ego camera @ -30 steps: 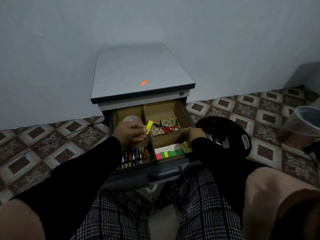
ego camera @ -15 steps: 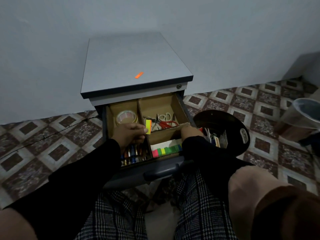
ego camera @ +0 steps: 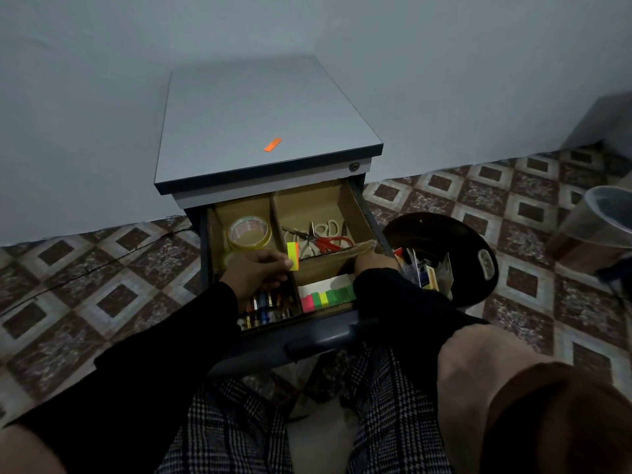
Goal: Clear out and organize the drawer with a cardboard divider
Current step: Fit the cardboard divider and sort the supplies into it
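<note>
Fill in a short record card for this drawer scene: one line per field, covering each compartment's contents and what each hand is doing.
Drawer: open, split by cardboard divider
Back left: tape roll
Back right: scissors
Front left: small batteries
Front right: coloured sticky tabs
Left hand: pinches a yellow-orange tab pad
Right hand: rests at the divider's right end, grip unclear
Cabinet top: one orange tab
Beside the drawer: dark round tray of supplies

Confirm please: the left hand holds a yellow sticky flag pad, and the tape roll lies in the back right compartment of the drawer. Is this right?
Not quite. In the head view the tape roll lies in the back left compartment; the scissors fill the back right. The left hand does hold the yellow sticky flag pad.
</note>
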Available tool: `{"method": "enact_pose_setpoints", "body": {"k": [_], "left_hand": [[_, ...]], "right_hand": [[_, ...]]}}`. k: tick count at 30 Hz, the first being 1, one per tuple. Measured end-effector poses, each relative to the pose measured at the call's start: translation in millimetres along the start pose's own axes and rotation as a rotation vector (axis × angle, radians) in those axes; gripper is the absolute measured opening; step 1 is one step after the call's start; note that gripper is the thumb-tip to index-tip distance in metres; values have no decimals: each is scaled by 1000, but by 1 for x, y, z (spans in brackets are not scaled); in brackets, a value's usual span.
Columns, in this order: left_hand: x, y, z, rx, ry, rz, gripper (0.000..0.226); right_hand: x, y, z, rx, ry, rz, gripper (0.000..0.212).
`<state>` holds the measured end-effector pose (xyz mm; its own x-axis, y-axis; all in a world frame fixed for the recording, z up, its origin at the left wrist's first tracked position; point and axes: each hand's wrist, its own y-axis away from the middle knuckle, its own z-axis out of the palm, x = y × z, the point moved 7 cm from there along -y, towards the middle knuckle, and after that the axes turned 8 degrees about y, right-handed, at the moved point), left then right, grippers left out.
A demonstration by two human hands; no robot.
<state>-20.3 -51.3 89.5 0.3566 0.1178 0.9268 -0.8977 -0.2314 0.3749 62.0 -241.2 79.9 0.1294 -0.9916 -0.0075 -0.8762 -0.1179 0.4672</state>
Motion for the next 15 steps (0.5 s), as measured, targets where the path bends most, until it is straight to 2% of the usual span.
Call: {"method": "enact_pose_setpoints", "body": {"k": [9,15], "left_hand": [[-6,2,11,5,-26,-7,6],[-7,6,19,13,50,-5,9]], "right_hand": [[1,-2,2,-8,-44,6,33],[4,-4,-6,3,-69,-24,34]]}}
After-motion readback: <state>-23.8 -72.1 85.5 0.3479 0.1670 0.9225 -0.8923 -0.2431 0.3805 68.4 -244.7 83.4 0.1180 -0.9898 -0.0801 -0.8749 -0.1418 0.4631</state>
